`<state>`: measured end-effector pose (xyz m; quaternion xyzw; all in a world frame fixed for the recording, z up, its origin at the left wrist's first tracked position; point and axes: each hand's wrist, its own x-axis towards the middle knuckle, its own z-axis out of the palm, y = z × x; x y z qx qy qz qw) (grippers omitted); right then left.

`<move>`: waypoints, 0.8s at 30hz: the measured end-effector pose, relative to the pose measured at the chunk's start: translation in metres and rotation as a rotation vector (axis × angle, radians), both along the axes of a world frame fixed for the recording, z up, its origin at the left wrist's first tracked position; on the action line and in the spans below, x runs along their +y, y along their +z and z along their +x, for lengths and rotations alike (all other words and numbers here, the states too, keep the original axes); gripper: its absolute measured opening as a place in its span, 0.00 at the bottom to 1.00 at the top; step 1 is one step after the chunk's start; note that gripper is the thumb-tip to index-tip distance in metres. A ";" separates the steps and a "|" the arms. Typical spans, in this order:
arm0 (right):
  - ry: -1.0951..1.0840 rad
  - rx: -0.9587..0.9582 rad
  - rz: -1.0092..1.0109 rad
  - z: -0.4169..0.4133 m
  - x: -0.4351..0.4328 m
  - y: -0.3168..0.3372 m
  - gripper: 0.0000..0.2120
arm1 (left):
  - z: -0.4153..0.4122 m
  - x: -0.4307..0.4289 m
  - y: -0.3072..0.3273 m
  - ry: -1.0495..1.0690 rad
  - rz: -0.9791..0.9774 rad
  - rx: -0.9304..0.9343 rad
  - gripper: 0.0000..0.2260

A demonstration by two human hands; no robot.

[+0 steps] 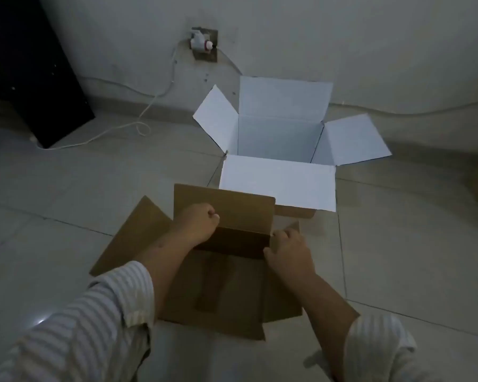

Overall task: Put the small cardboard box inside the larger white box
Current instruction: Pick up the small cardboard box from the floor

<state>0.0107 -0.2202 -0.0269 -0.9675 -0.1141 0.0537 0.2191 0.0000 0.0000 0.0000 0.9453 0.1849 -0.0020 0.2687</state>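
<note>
A small brown cardboard box (226, 288) stands open on the tiled floor right in front of me, its flaps spread outward. My left hand (198, 224) is curled around the far left corner of its rim, by the raised far flap. At the far right corner my right hand (287, 250) grips the rim beside the right flap. Just beyond stands the larger white box (278, 183), open, with all its flaps folded out and its white inside showing. The near white flap hangs toward the brown box.
A wall runs close behind the white box, with a socket and plug (203, 45). A white cable (138, 125) trails across the floor to the left. A dark cabinet (31, 73) stands at the far left.
</note>
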 end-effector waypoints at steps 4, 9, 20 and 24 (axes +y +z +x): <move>-0.054 -0.078 -0.119 -0.001 -0.005 -0.016 0.20 | -0.017 0.025 -0.016 0.120 0.074 0.016 0.17; -0.198 0.110 -0.134 -0.014 -0.016 -0.025 0.22 | -0.050 0.065 -0.018 0.331 0.353 0.241 0.25; -0.138 0.126 -0.042 -0.019 -0.002 -0.026 0.12 | -0.072 0.106 -0.039 0.529 0.162 0.218 0.16; -0.091 0.079 -0.023 -0.024 0.008 -0.022 0.11 | -0.075 0.101 -0.036 0.434 0.196 0.188 0.10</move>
